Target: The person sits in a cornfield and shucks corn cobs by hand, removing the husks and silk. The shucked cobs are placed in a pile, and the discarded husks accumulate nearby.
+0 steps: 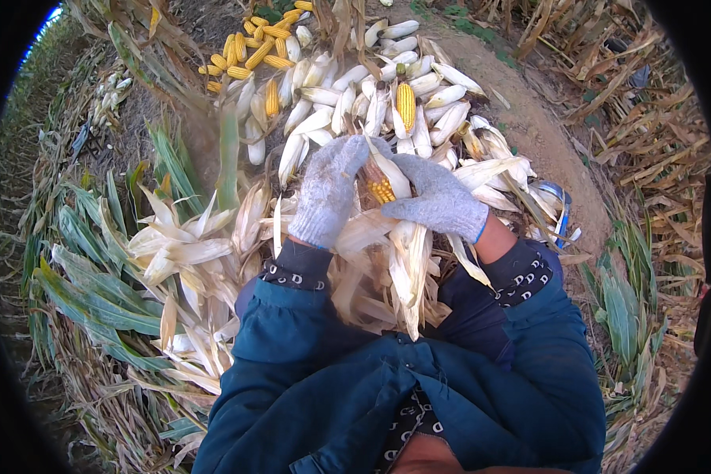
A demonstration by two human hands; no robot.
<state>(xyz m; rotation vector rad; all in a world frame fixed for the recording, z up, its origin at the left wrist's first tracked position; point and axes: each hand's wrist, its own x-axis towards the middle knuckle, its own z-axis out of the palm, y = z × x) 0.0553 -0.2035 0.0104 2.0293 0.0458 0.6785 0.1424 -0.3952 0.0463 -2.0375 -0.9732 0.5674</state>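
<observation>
Both my hands wear light grey knit gloves and meet around one partly husked corn cob [381,188] in front of me. My left hand [330,186] grips its far end and husk. My right hand [435,192] is wrapped about the cob's side, thumb by the bared yellow kernels, with pale husk leaves [410,266] hanging below it. Just beyond lies a heap of cobs in pale husks [338,89]. On that heap, a bare yellow cob [406,106] shows its kernels, and another bare cob [272,98] lies farther left.
Several bare yellow cobs [263,50] are piled at the far left of the heap. Stripped husks [183,249] and green corn leaves [106,302] lie to the left. A blue-edged object [563,216] lies at the right, partly under husks. Dry stalks [646,136] cover the right side.
</observation>
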